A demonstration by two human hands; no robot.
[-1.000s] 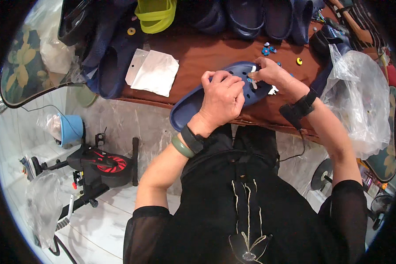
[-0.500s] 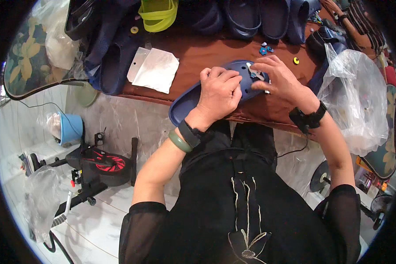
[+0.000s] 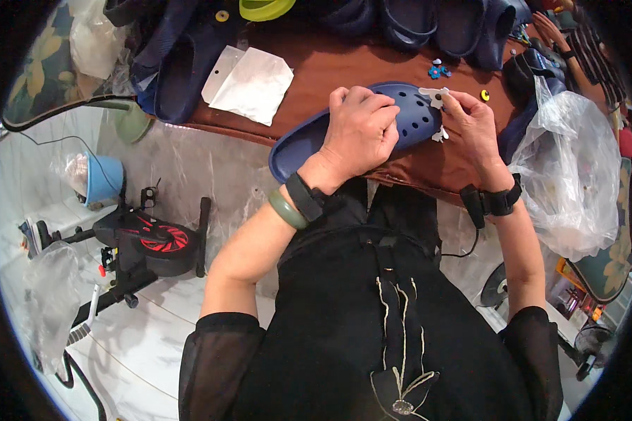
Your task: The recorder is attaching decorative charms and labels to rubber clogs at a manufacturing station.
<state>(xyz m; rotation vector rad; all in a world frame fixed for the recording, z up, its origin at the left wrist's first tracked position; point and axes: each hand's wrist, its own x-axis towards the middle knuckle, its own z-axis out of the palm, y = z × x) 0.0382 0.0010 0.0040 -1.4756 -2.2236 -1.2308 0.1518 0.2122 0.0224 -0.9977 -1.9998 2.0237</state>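
Observation:
A navy blue clog with round holes in its upper lies at the table's near edge, toe to the right and heel to the left. My left hand is closed over its middle and grips it, hiding part of the opening. At the toe, my right hand pinches a white shoe charm between thumb and fingers. The charm is at the toe's far edge; whether it touches the clog I cannot tell. A second small white charm is at the toe's near side.
Blue flower charms and a yellow round charm lie beyond my right hand. White paper is on the brown-covered table. Navy shoes line the back. A clear plastic bag hangs at right. Another person's hand shows far right.
My right hand has drawn back to the right from over the toe, uncovering the holes, and its fingers have closed on the white charm. My left hand keeps its hold on the clog.

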